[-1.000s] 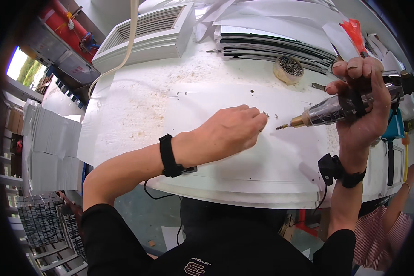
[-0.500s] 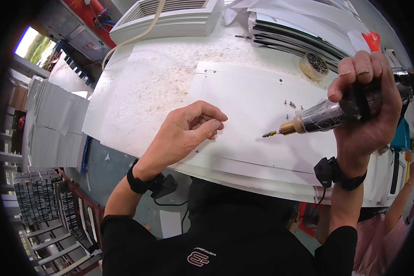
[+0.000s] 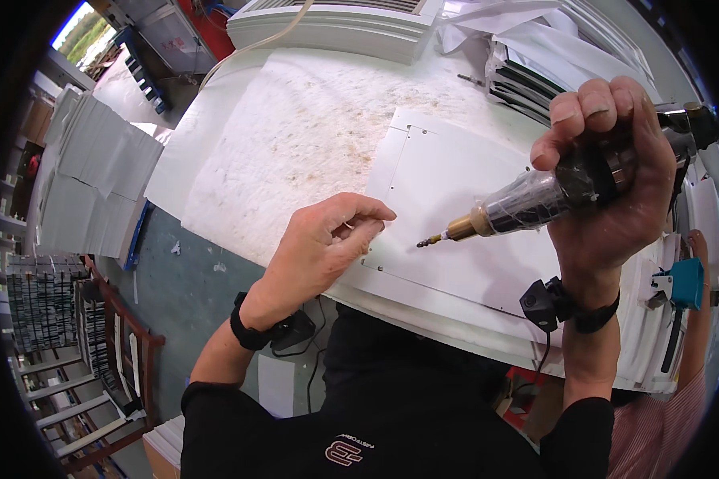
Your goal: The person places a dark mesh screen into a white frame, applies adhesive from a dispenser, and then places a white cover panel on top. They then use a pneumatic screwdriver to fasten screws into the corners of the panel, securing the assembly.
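My right hand (image 3: 615, 191) grips a power screwdriver (image 3: 535, 203) with a dark body and brass nose. Its bit points left, hovering just above a flat white metal panel (image 3: 455, 207) on the workbench. My left hand (image 3: 323, 247) rests at the panel's near left edge, fingertips pinched together; whether they hold something small I cannot see. The bit tip is a short gap to the right of those fingertips. Small screw holes dot the panel's border.
A stained white pad (image 3: 295, 136) covers the bench. A white vented unit (image 3: 335, 20) lies at the back, dark slatted parts (image 3: 527, 80) at the back right. Stacked white sheets (image 3: 96, 176) stand left. Another person's striped sleeve (image 3: 671, 431) and a teal-handled tool (image 3: 683, 287) are at right.
My left hand slid left along the panel's near edge, and the screwdriver followed it leftward and down. The view shifted, so the bench now sits farther right.
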{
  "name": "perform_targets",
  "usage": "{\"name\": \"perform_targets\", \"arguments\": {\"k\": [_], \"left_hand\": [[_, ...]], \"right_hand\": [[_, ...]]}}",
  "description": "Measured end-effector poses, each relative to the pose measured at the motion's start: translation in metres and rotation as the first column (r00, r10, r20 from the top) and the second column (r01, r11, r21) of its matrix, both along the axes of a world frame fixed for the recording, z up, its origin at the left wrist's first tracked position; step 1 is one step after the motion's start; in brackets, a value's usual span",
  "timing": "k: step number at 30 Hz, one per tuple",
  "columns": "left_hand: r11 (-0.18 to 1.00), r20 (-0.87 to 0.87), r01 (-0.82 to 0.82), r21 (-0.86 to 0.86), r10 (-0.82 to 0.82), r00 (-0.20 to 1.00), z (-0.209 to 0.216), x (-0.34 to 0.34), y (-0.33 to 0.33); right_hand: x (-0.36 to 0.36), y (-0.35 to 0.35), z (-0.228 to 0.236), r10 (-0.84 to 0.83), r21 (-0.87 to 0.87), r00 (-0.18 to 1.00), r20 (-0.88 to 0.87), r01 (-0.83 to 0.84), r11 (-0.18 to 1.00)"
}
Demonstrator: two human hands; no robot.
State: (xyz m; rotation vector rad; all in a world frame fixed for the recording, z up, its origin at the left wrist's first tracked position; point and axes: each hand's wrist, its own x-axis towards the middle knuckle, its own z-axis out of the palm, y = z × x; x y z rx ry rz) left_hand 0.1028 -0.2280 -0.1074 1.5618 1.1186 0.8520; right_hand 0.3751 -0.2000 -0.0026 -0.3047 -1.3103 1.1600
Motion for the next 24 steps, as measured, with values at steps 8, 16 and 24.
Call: {"name": "perform_targets", "arguments": {"k": [8, 16, 24], "left_hand": [[0.992, -0.072, -0.019, -0.122, 0.011, 0.997, 0.014, -0.013, -0.002], [0.993, 0.267, -0.012, -0.118, 0.044, 0.963, -0.014, -0.02, -0.025], [0.978, 0.423, 0.063, -0.201, 0.029, 0.906, -0.019, -0.024, -0.03]], "right_hand": [[-0.016, 0.007, 0.007, 0.058, -0.024, 0.998, 0.007, -0.058, 0.998], [-0.048, 0.005, 0.011, 0.157, -0.011, 0.986, -0.048, -0.158, 0.987], [-0.054, 0.014, 0.005, 0.229, 0.046, 0.973, 0.01, -0.229, 0.972]]}}
